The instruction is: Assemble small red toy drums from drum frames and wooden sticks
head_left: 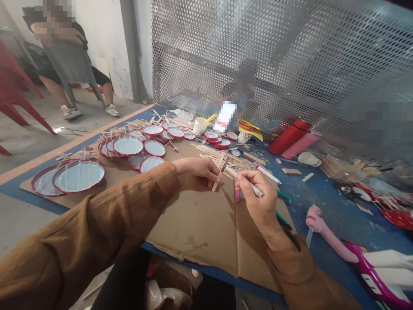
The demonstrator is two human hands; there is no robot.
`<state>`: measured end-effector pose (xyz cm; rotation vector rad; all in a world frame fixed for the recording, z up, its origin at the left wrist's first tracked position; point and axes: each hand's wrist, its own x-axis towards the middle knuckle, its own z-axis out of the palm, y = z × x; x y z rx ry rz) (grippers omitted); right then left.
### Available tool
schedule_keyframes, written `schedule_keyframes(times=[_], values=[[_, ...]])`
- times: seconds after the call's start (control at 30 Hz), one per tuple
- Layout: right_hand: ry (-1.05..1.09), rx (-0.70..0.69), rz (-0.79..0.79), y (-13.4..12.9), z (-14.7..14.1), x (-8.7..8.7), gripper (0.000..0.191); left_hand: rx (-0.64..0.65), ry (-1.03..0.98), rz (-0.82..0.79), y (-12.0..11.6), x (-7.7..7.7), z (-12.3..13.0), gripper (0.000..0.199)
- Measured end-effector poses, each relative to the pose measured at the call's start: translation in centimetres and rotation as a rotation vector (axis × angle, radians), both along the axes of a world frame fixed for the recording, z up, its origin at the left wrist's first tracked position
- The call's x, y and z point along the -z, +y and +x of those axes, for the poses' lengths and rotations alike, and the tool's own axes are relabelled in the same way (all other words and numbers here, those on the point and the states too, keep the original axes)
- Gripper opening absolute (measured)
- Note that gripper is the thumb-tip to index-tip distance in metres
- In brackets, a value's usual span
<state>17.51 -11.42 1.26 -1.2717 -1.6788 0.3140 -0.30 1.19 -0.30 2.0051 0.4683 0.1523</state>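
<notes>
My left hand (200,168) pinches a flat wooden craft stick (223,167) that slants up and away, its near end poking out below the fingers. Part of the stick looks darker, and a second stick seems to lie against it. Wrapped round a white marker-like pen (257,190), my right hand (260,202) is just to the right, the pen's front end pointing at the stick. Whether the tip touches the stick I cannot tell. Beneath both hands lies a cardboard sheet (193,228). Loose wooden sticks (209,151) are heaped just beyond.
Red-rimmed round discs (79,175) are piled at left. Paper cups (199,127), a lit phone (225,116), a red flask (288,137) and a pink flask (301,144) line the back by a perforated metal panel (274,51). A pink glue gun (335,241) lies at right. Someone sits at far left.
</notes>
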Motion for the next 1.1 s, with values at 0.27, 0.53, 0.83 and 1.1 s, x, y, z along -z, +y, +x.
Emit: schedule_keyframes(times=[0.27,0.53,0.83,1.1], values=[[-0.020,-0.005,-0.025,0.06,0.00,0.16,0.020,0.011,-0.006,0.018,0.10,0.06,0.00,0.032],[0.005,0.031,0.025,-0.01,-0.01,-0.06,0.020,0.014,0.001,-0.027,0.03,-0.04,-0.01,0.031],[0.013,0.015,-0.005,0.22,0.10,0.24,0.022,0.014,-0.005,-0.048,-0.06,-0.26,0.00,0.029],[-0.035,0.052,0.051,0.14,-0.08,-0.23,0.019,0.027,-0.016,-0.014,0.16,0.05,0.00,0.031]])
